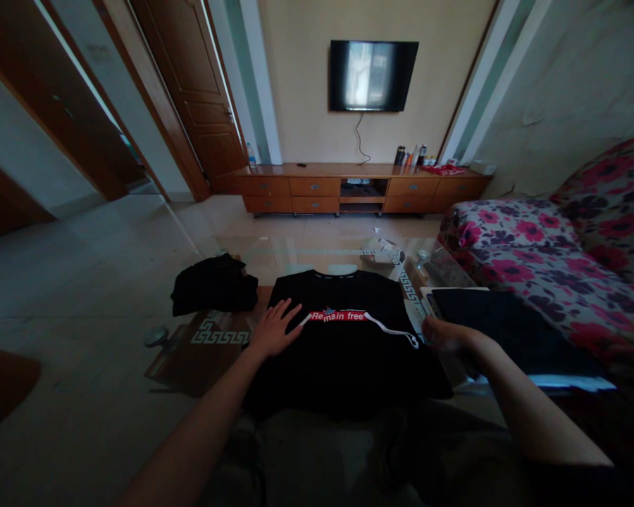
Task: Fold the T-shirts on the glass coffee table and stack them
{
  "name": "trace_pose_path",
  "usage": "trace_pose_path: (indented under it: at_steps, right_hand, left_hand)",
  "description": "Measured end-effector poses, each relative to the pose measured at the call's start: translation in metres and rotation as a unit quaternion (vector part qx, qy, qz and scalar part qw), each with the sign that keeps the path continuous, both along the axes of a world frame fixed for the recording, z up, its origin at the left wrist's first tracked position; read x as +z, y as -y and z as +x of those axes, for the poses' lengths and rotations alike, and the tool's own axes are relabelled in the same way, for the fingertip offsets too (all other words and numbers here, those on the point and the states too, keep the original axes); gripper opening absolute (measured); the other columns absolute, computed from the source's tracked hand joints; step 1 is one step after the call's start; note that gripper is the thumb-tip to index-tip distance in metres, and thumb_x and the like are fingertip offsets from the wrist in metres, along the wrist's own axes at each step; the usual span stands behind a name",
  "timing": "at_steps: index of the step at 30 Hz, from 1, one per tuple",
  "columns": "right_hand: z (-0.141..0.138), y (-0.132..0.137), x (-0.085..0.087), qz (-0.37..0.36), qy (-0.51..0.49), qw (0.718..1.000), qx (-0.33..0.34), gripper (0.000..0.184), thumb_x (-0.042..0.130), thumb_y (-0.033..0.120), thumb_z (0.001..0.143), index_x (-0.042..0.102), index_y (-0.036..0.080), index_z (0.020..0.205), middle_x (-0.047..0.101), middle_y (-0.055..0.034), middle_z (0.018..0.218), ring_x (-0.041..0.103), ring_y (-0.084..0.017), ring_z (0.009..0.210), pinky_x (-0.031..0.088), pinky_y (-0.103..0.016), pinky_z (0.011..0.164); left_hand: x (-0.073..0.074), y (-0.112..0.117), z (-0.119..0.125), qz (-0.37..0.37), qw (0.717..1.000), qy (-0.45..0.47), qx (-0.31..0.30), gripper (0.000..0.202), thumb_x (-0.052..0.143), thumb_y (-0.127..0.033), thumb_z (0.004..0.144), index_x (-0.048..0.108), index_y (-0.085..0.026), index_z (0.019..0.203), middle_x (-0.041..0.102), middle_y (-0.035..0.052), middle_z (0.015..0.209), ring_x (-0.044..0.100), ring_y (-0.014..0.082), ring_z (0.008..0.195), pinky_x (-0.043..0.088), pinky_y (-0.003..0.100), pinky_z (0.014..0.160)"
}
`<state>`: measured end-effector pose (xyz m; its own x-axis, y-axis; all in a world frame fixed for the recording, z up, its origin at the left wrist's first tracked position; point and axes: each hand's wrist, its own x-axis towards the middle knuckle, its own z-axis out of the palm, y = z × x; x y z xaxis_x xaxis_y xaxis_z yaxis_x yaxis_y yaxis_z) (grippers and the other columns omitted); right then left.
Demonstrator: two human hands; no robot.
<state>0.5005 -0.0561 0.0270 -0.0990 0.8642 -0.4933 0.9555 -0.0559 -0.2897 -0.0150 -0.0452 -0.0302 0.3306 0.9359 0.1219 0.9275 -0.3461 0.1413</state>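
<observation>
A black T-shirt (343, 366) lies spread on the glass table, its neckline away from me. Across its chest runs a red print reading "Remain free", with a white cord-like design at both ends. My left hand (277, 329) rests flat on the shirt's left side, fingers spread. At the shirt's right edge, my right hand (446, 334) is closed, its fingers curled against the black fabric; the fingertips are dark and hard to make out. Just right of that hand is a folded dark cloth (507, 331) on a pale stack.
A bundled black garment (214, 284) sits on the table's left part. Under the glass table (306, 253) shows a patterned border. A floral sofa (523, 243) stands on the right. Along the far wall runs a wooden TV cabinet (311, 186), below a television (374, 76).
</observation>
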Motion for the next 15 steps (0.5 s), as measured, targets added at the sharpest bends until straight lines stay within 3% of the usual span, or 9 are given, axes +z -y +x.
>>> trace_pose_path:
  at_steps: [3,7,12,15]
  right_hand:
    - [-0.005,0.002,-0.006,-0.005,-0.02,0.998,0.063,0.048,0.078,0.016,0.059,0.058,0.018,0.103,0.066,-0.0072,0.104,0.064,-0.022,0.091,0.047,-0.025,0.069]
    - [-0.016,-0.005,-0.011,-0.009,-0.014,0.991,0.131,0.041,0.073,0.013,0.058,0.06,0.018,0.096,0.066,-0.0044,0.099,0.063,-0.021,0.093,0.046,-0.025,0.074]
    - [-0.013,-0.005,-0.011,-0.016,-0.048,0.985,0.162,0.062,0.076,0.013,0.054,0.057,0.021,0.113,0.064,-0.0045,0.109,0.062,-0.022,0.098,0.047,-0.026,0.079]
    - [-0.012,-0.001,-0.007,-0.023,-0.056,0.985,0.16,0.065,0.078,0.017,0.055,0.055,0.023,0.115,0.061,-0.0036,0.108,0.06,-0.022,0.098,0.047,-0.026,0.079]
  left_hand:
    - [-0.001,0.0,0.0,0.001,1.0,0.0,-0.003,0.067,0.034,-0.067,0.097,0.03,-0.038,0.158,0.026,-0.0004,0.167,0.021,0.0284,0.154,0.019,0.05,0.123]
    - [-0.002,-0.001,0.0,-0.001,1.0,-0.003,0.001,0.068,0.034,-0.068,0.097,0.031,-0.038,0.158,0.025,0.0003,0.167,0.021,0.0294,0.154,0.019,0.052,0.123]
    - [-0.003,-0.002,-0.001,0.001,1.0,0.0,-0.004,0.068,0.034,-0.068,0.097,0.03,-0.038,0.158,0.025,0.0002,0.167,0.021,0.0299,0.154,0.02,0.053,0.122]
    - [-0.003,-0.002,-0.002,0.0,1.0,0.004,-0.005,0.068,0.034,-0.068,0.096,0.03,-0.038,0.158,0.024,0.0,0.167,0.02,0.0296,0.154,0.02,0.052,0.122]
